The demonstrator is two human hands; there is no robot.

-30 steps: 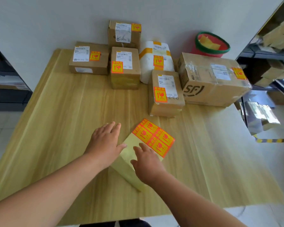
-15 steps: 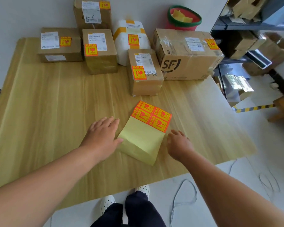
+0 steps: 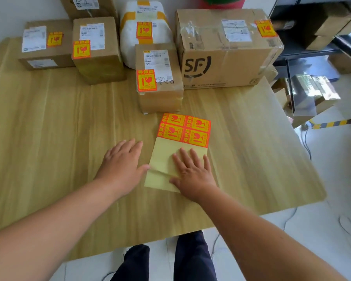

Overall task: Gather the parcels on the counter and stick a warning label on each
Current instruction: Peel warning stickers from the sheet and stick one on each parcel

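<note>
On the counter (image 3: 49,138), yellow label sheet (image 3: 162,157), four orange stickers (image 3: 184,129), right grip (image 3: 193,175) flat atop, left grip (image 3: 121,169) flat beside

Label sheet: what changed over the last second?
The right hand left the label sheet for the counter beside it, then came back flat onto the bare backing. The sheet turned from diagonal to nearly straight. The left hand stayed flat at its left edge; the parcels stayed put.
</note>
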